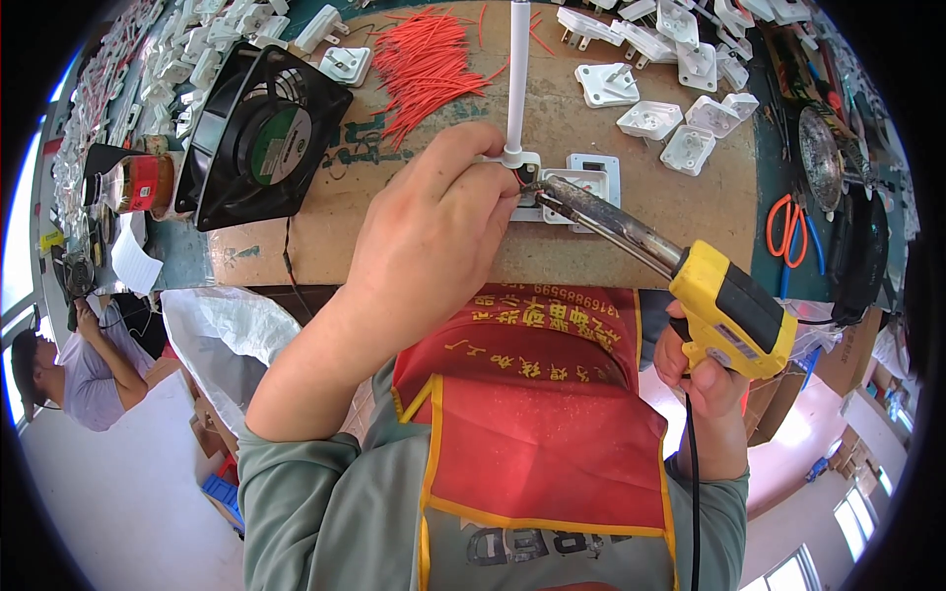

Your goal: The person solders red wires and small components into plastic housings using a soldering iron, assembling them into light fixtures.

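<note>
My right hand (705,376) is wrapped round the handle of a yellow and black soldering gun (734,307), its black cord hanging down. The gun's metal barrel slants up and left, and its tip is close beside my left fingertips. My left hand (434,212) is closed in a pinch on a white plug housing (530,161). A white cable (518,79) rises from that housing, with a bit of dark wire showing at its base. Below the barrel lies a white plug holder (596,177). My left fingers partly hide the joint at the tip.
A black fan (266,138) stands at left beside a jar (143,184). Red wire pieces (429,64) lie behind my left hand. Several white plug shells (690,148) are spread at the back right, near orange-handled scissors (785,229). Another person (99,369) sits far left.
</note>
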### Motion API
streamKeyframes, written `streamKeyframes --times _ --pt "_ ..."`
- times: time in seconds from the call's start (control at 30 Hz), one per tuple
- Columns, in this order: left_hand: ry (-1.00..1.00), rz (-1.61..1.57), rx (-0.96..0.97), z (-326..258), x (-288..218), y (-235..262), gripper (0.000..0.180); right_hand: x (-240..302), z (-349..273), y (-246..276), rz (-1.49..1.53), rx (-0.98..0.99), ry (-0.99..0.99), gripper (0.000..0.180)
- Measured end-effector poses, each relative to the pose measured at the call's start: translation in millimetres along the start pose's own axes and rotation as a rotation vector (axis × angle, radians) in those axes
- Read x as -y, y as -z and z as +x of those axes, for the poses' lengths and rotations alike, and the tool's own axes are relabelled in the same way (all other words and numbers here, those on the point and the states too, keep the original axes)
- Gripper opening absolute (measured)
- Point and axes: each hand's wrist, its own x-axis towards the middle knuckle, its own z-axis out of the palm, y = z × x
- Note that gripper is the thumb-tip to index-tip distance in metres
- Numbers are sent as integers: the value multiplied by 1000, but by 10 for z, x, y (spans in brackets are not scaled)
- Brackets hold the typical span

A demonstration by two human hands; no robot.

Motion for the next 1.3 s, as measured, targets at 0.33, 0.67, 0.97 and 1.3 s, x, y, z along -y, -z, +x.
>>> streamKeyframes --times 0.33,0.67,0.97,1.3 --pt "21 8 4 -7 -7 3 9 14 -8 -11 16 -27 38 85" --pt "12 16 -4 -11 -4 0 9 13 -9 -16 25 -21 41 84" --pt "100 26 59 20 -82 -14 12 35 -47 64 21 -60 85 82" --pt "120 68 64 41 -147 27 9 322 -37 836 -217 -453 646 65"
